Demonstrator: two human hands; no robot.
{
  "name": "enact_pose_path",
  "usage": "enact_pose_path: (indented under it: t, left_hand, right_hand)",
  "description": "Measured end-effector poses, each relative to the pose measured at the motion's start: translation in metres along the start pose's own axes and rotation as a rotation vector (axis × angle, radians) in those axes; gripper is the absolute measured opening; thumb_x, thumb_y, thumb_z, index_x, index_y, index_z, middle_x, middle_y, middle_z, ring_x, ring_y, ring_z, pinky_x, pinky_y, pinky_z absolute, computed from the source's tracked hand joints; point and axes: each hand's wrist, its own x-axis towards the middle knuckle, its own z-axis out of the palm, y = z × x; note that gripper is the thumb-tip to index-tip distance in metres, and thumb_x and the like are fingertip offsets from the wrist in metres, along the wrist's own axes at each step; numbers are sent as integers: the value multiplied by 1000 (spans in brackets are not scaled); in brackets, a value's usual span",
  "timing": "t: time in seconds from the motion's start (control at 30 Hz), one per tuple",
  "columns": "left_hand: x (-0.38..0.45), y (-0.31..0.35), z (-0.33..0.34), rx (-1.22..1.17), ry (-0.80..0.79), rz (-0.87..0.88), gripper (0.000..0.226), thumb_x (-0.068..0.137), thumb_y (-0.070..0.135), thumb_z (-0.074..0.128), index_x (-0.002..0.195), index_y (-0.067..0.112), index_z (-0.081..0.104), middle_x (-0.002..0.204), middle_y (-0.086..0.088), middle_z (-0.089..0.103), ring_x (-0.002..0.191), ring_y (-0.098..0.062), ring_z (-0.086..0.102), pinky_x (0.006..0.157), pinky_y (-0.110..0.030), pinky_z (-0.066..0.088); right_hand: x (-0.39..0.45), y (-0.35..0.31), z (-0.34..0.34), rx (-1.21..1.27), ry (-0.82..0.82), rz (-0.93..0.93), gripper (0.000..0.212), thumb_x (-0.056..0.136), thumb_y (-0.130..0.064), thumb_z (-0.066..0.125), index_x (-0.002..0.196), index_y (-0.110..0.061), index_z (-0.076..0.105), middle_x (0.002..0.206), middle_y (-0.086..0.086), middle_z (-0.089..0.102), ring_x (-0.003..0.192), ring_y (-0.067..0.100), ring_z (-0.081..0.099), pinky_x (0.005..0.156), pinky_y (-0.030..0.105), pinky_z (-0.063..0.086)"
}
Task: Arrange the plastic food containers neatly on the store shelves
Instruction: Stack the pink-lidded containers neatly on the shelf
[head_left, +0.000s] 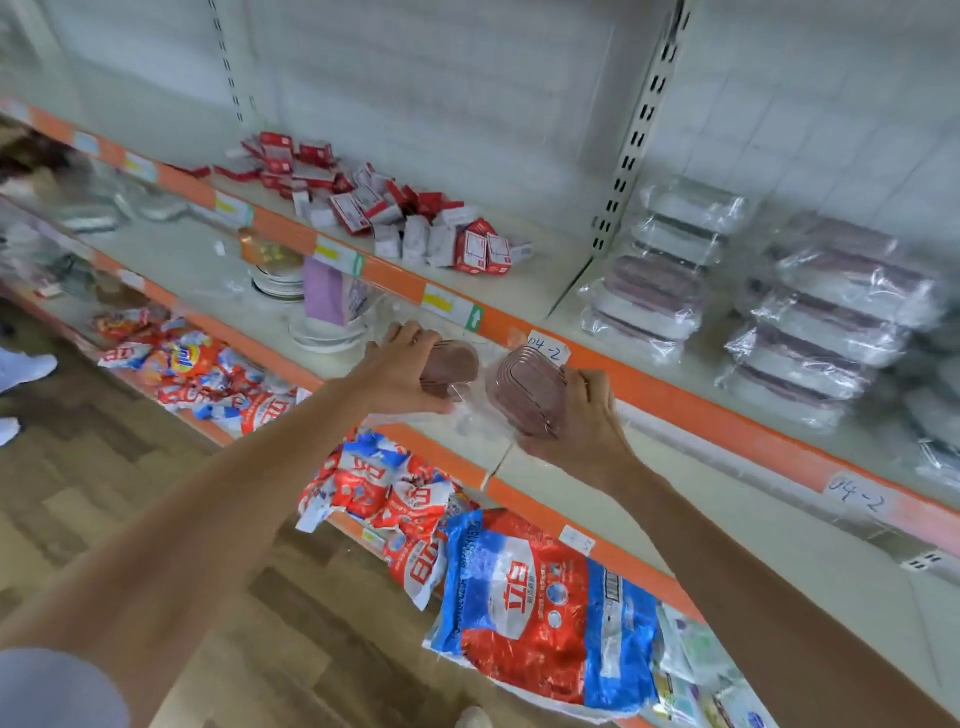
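Detergent bag below held containers

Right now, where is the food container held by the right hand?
Centre of the head view: the wrapped brown-lidded container sits in the right hand, just below the handwritten "04-2" label, beside the left hand's container.

shelf tag: "04-2" | second shelf tag: "04-2" | other print: unreadable

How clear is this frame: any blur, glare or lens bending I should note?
Head view: soft all over, with the left shelf end smeared; the wide lens bends the shelf edge; glare on the wrapped container stacks hides detail; the left hand and right hand, each holding a container, are readable.
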Motion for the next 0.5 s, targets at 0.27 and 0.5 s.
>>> enact_pose_path:
  t: [0.27,0.5]
  left_hand:
    - [49,47,-75,-78,134,120,87,69,58,73,138,25,31,136,-5,33,129,-25,29,105,-45,32]
    - [97,72,-122,-68,224,213,79,67,58,75,130,29,37,128,5,42,117,-18,37,98,-40,37]
  right_hand:
    - [44,13,-99,-44,164,-47,91,65,-46,76,140,-16,33,127,5,36,122,26,36,102,39,36]
    - [121,51,-185,-403,-48,94,71,80,-52,61,132,-10,38,130,11,37,125,31,32,101,40,33]
